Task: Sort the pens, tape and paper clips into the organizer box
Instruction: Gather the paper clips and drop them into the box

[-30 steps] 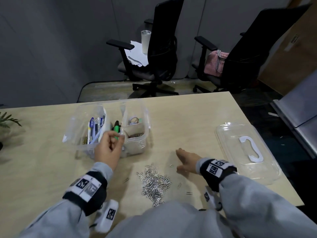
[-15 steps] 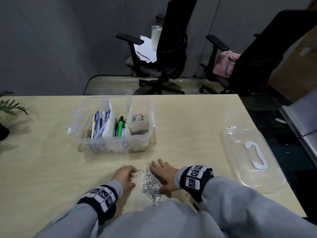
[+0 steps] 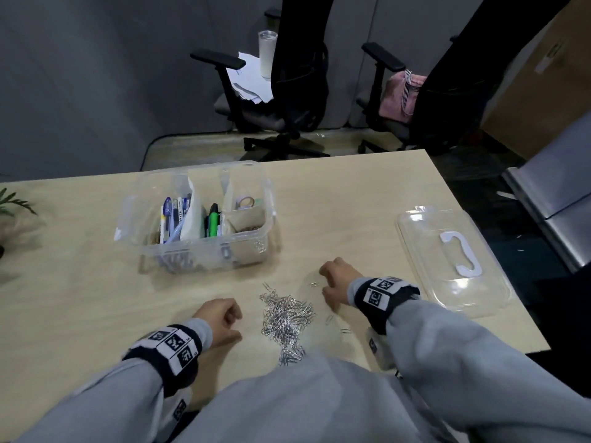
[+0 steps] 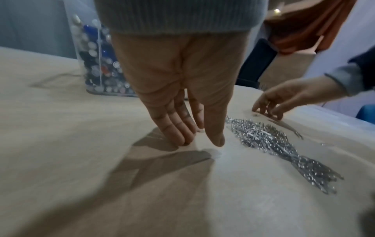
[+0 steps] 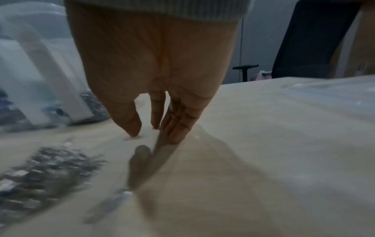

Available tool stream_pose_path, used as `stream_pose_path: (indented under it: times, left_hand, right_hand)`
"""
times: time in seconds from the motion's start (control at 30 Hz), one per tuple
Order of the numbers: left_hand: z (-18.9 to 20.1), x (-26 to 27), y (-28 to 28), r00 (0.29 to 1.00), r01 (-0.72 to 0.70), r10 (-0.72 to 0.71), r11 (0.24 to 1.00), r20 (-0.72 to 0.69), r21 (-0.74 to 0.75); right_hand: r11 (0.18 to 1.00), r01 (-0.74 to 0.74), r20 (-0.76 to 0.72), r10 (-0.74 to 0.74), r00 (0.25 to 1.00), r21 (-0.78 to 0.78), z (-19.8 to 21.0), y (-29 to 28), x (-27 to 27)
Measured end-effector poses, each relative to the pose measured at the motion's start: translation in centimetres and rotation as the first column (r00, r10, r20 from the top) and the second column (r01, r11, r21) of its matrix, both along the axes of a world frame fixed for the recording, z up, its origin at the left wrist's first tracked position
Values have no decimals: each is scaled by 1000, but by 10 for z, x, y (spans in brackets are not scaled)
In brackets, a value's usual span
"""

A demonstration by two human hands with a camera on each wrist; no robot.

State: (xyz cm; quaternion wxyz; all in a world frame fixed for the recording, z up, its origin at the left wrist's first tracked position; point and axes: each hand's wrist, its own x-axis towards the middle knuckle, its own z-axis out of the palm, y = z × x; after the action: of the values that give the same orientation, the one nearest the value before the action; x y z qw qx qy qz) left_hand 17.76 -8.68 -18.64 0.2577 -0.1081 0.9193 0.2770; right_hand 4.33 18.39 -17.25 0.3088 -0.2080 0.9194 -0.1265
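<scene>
A clear plastic organizer box (image 3: 204, 251) stands on the pale wood-grain table (image 3: 80, 298), split by white dividers into compartments. Blue and white pens (image 3: 172, 219) stand in its left compartment, a green marker (image 3: 213, 220) in the middle one, and a small roll of tape (image 3: 244, 201) lies in the far right one. Its clear lid (image 3: 447, 260), with a white curved handle, lies flat well apart to the right.

A loose heap of thin silver wire paper clips (image 3: 286, 318) glints on the table between the two hands, nearer than the box. The left hand (image 3: 219, 321) rests just left of the heap, fingers straight and pointing down onto the table, holding nothing. The right hand (image 3: 335, 282) is just beyond the heap's right side, fingertips (image 5: 176, 136) and thumb down on the table beside a single stray clip (image 3: 314, 284); whether it pinches that clip cannot be told, since the right wrist view is blurred.

A few more stray clips (image 3: 329, 319) lie right of the heap. Grey sleeves (image 3: 319, 404) hide the table's near edge.
</scene>
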Motion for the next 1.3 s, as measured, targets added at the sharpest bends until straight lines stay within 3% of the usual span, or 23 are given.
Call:
stream_pose_path:
  times: [0.17, 0.27, 0.37, 0.47, 0.53, 0.6, 0.73, 0.87, 0.93, 1.0, 1.1, 1.2, 1.3]
  left_hand:
    - [5, 3, 10, 996, 86, -85, 995, 26, -51]
    - [7, 9, 18, 992, 122, -120, 992, 41, -44]
    - [6, 18, 27, 968, 242, -235, 967, 91, -82]
    - [1, 21, 41, 945, 320, -310, 942, 108, -96]
    - [-3, 15, 52, 937, 340, -327, 934, 121, -108]
    - [-3, 8, 62, 944, 321, -310, 943, 112, -93]
    - [3, -3, 71, 961, 272, -267, 959, 69, -78]
    - [15, -8, 67, 974, 227, -227, 967, 10, -120]
    - [12, -8, 64, 977, 211, -215, 955, 7, -209]
    - [6, -6, 66, 974, 227, -216, 944, 74, -238]
    - [-2, -4, 79, 955, 298, -288, 925, 74, -237]
    - [-7, -9, 89, 983, 180, -184, 976, -20, -123]
    - [-11, -21, 84, 996, 60, -60, 998, -65, -5]
  right_hand:
    - [977, -195, 109, 203, 973, -80, 4, -44, 32]
    - [985, -116, 105, 129, 986, -129, 11, -28, 31]
    - [999, -11, 102, 7, 995, 37, 13, 13, 26]
    - [953, -53, 160, 4, 987, 298, 11, 44, 40]
    - [938, -70, 194, 3, 981, 338, 7, 45, 56]
    - [953, -67, 166, 18, 986, 294, 1, 31, 66]
    - [997, -60, 126, 54, 991, 46, -5, -7, 68]
    - [982, -137, -33, 134, 990, -130, 3, -23, 62]
    - [977, -155, -26, 152, 988, -144, 0, -22, 58]
    - [964, -261, 8, 262, 965, -56, -7, -20, 60]
    - [911, -405, -88, 411, 907, 82, -20, -28, 70]
    - [939, -345, -169, 342, 924, 12, -25, -39, 72]
    - [963, -248, -124, 235, 964, -105, -27, -42, 65]
